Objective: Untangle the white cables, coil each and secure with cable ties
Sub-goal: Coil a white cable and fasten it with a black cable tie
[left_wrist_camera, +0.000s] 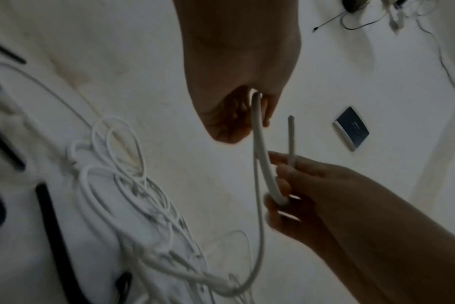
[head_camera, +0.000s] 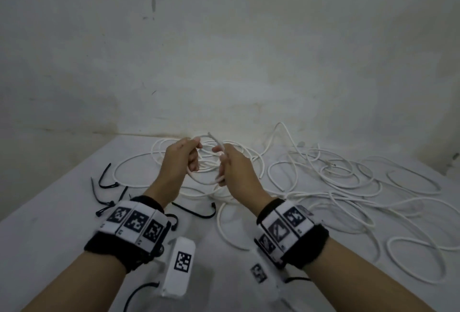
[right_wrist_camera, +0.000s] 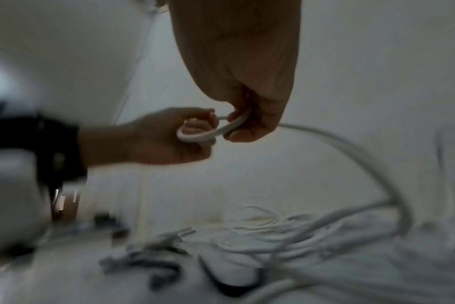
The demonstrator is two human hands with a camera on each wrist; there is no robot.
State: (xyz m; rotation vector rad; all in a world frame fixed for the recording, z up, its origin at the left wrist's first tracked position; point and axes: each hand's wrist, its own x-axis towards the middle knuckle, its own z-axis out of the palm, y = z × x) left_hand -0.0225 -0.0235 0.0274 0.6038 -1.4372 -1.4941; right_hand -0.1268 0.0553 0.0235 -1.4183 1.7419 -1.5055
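Note:
I hold both hands up over the table with one white cable point(head_camera: 208, 137) strung between them. My left hand point(head_camera: 195, 154) curls its fingers round the cable, seen close in the left wrist view point(left_wrist_camera: 259, 131). My right hand point(head_camera: 221, 162) grips the same cable a short way along, and the cut end point(left_wrist_camera: 291, 133) pokes up past its fingers. The right wrist view shows a short loop point(right_wrist_camera: 208, 134) bridging the left hand point(right_wrist_camera: 185, 135) and the right hand point(right_wrist_camera: 247, 121). The other white cables point(head_camera: 336, 182) lie tangled on the table. Black cable ties point(head_camera: 107, 182) lie at the left.
The white table point(head_camera: 49, 249) meets a stained wall point(head_camera: 224, 50) just behind the cables. Another black tie point(head_camera: 196, 213) lies between my wrists. Loose cable loops point(head_camera: 410, 249) spread to the right edge. A small dark blue plate point(left_wrist_camera: 351, 128) shows on a white surface in the left wrist view.

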